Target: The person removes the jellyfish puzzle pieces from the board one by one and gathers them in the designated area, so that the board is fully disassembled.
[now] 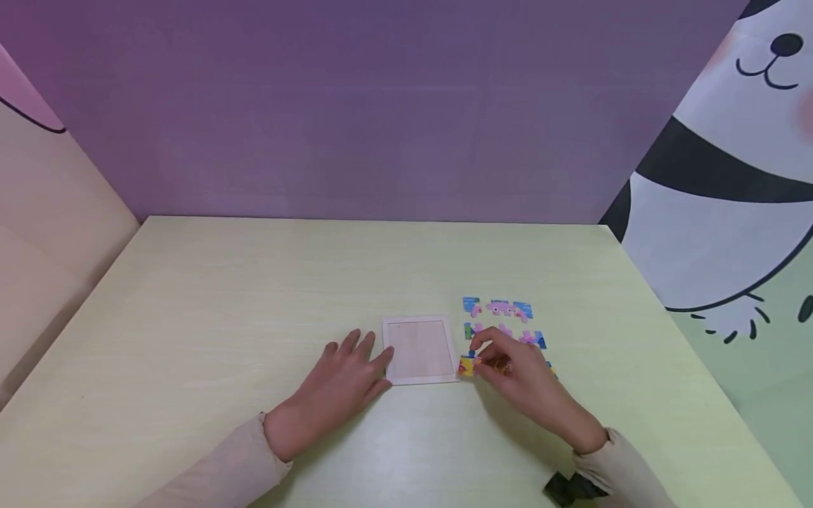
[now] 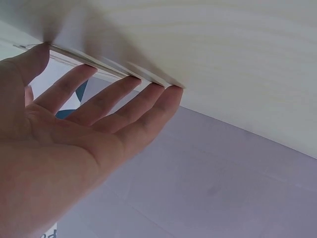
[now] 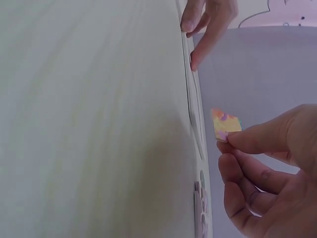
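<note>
A square, shallow puzzle tray (image 1: 416, 319) with a pale rim lies on the table, its inside bare. My left hand (image 1: 343, 384) is spread at its left side, thumb and index finger touching the rim. In the left wrist view that hand's fingertips (image 2: 173, 91) rest on the tabletop, fingers nearly straight. Just right of the tray, my right hand (image 1: 521, 374) pinches a yellow puzzle piece (image 3: 227, 125) between thumb and index finger, held above the table. Rows of colourful puzzle pieces (image 1: 502, 307) with pink and blue prints lie beyond and beneath this hand, which partly hides them.
The pale wooden table (image 1: 209, 303) extends widely around the tray. A purple wall (image 1: 368, 120) stands behind its far edge, and a panel with a cartoon animal (image 1: 718, 162) rises at the right. Something black (image 1: 571, 488) sits at the right sleeve.
</note>
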Motion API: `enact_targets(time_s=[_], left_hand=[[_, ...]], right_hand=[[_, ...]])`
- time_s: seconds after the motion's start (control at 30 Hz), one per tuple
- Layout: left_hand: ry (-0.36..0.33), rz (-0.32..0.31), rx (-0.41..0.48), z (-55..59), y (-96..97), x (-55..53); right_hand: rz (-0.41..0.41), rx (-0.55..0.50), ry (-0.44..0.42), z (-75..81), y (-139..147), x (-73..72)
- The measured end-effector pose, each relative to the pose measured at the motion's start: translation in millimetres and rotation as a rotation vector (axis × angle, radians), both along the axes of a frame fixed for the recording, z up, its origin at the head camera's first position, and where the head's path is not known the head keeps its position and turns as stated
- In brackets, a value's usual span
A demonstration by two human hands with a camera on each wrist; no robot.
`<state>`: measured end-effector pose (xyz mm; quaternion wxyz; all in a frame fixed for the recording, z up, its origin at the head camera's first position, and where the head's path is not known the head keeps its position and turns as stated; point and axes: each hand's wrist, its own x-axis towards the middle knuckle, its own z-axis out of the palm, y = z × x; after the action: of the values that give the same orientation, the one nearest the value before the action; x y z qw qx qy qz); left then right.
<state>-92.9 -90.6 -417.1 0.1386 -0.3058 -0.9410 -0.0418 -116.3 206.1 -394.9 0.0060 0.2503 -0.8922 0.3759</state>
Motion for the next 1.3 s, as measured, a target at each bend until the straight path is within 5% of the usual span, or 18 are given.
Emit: enact_targets(time_s=[0.47, 1.3], left_hand=[[-0.045, -0.003, 0.029, -0.8, -2.0, -2.0], [-0.035, -0.008, 0.035, 0.0, -1.3, -1.8]], right_hand=[[-0.058, 0.014, -0.047, -10.9, 15.4, -11.1], [-0.085, 0.058, -0.012, -16.8, 15.3, -15.4]])
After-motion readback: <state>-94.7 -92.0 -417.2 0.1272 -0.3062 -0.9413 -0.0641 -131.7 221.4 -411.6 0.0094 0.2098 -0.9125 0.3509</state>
